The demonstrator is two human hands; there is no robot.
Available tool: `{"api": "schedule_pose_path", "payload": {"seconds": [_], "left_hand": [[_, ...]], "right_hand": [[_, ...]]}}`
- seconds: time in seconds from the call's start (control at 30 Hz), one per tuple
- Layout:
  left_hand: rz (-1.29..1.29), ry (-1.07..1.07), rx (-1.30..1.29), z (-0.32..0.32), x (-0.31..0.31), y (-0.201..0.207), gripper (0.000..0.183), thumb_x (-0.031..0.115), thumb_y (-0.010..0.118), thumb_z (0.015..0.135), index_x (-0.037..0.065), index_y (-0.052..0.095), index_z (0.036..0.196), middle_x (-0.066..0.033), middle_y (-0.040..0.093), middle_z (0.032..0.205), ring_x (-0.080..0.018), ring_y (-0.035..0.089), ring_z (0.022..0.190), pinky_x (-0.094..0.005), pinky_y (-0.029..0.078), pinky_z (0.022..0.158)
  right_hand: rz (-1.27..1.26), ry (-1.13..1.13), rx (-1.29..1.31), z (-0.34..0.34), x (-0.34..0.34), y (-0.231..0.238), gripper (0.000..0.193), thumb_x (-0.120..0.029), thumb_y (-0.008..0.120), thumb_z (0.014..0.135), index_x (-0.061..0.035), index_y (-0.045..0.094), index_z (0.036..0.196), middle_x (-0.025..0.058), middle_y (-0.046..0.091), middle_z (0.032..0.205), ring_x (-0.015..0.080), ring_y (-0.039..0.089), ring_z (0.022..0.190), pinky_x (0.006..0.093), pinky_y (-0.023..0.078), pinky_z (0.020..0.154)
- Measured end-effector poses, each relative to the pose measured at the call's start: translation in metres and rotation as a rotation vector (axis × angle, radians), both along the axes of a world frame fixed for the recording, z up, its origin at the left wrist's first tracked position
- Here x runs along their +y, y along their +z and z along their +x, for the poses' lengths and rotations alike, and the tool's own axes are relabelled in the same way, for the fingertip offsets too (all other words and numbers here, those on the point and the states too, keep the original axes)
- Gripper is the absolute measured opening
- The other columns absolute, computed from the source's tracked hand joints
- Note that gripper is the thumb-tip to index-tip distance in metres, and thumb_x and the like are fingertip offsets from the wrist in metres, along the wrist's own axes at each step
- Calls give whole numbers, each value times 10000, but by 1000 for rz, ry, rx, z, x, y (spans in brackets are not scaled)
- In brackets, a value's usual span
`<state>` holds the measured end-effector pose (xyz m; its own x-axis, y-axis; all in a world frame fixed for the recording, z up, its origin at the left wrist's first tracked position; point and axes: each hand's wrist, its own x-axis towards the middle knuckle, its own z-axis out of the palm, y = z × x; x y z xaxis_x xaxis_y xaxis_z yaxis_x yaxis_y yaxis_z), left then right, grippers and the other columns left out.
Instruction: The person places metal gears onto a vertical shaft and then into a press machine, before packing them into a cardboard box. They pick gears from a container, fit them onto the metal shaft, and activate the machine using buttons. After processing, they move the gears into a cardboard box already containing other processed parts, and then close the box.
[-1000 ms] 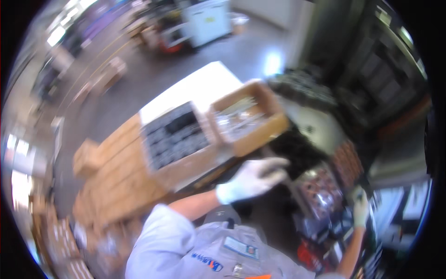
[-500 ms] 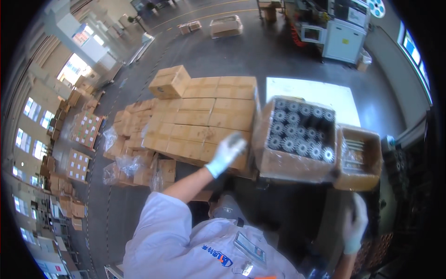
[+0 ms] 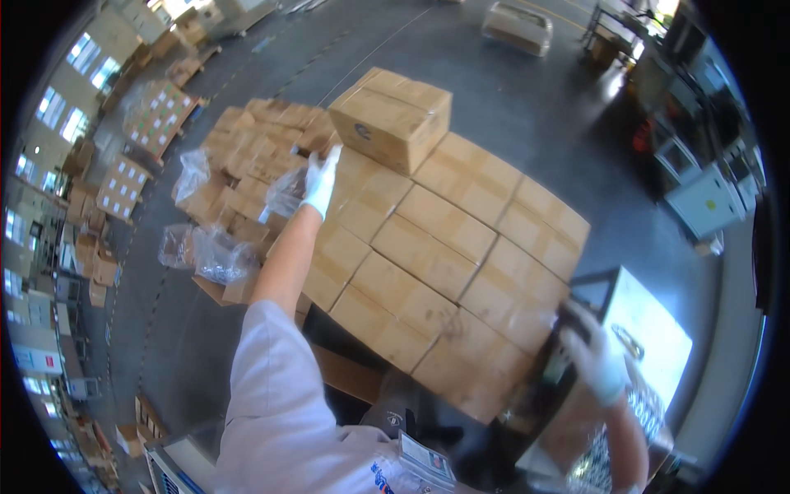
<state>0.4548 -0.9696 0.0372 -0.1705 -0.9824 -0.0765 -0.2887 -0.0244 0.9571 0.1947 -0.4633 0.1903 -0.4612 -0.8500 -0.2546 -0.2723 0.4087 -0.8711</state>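
My left hand (image 3: 322,183), in a white glove, reaches to the left edge of a stack of taped cardboard boxes (image 3: 432,239). Its fingers are stretched out beside a crumpled clear plastic bag (image 3: 284,194); whether they touch it I cannot tell. One more carton (image 3: 391,115) sits on top of the stack at the far side. My right hand (image 3: 594,352), gloved and blurred by motion, has its fingers spread at the stack's right edge. Below it, partly hidden by my forearm, metal gears (image 3: 597,465) show at the lower right.
Left of the stack lie many flattened or loose cartons (image 3: 263,140) with more clear plastic (image 3: 218,255). A white tabletop (image 3: 658,329) stands at the right. Farther off are a white machine cabinet (image 3: 706,199), a wrapped carton (image 3: 517,31) and loaded pallets (image 3: 160,119).
My view has turned left, so the stack fills the middle and the gear box has slid to the lower right. My left hand has moved to the stack's left edge; my right hand has risen beside the stack.
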Motion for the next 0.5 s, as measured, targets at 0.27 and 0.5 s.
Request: {"api": "schedule_pose_path", "payload": {"seconds": [0.27, 0.5], "left_hand": [[-28, 106, -38, -32, -145, -24, 1081, 632, 656, 858, -92, 215, 1529, -280, 275, 1582, -360, 299, 1466, -392, 261, 1190], [-61, 18, 92, -80, -212, -65, 1042, 648, 620, 878, -76, 245, 1529, -264, 306, 1570, -340, 314, 1458, -384, 263, 1185]], "right_hand": [[-145, -6, -58, -95, -329, -140, 737, -352, 670, 963, 20, 339, 1507, 230, 486, 1427, 249, 527, 1279, 345, 435, 1049], [-261, -91, 162, -142, -518, -198, 943, -496, 755, 852, 12, 324, 1518, 258, 442, 1482, 364, 461, 1358, 416, 400, 1097]]}}
